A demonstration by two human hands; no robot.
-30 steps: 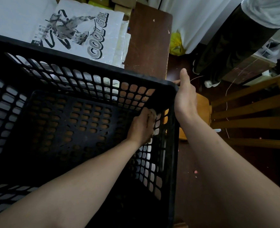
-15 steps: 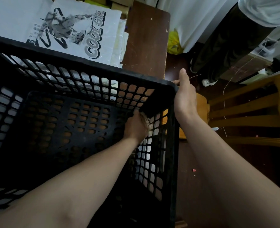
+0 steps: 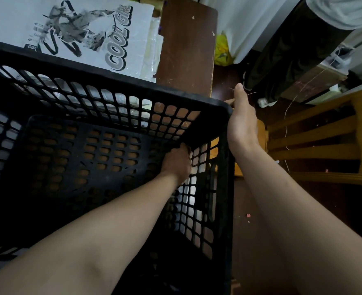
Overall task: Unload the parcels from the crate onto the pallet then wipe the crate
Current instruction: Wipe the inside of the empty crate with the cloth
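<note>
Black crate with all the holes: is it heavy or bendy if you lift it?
Probably light for its size: the black plastic lattice crate is mostly holes, and no parcels show inside. Likely stiff, given its thick rim. It may slide or tip easily; the right hand grips its corner.

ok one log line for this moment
stage: wiping | crate: looks empty | left hand: inside, at right wall | right hand: grips far right corner | parcels: beyond crate
</note>
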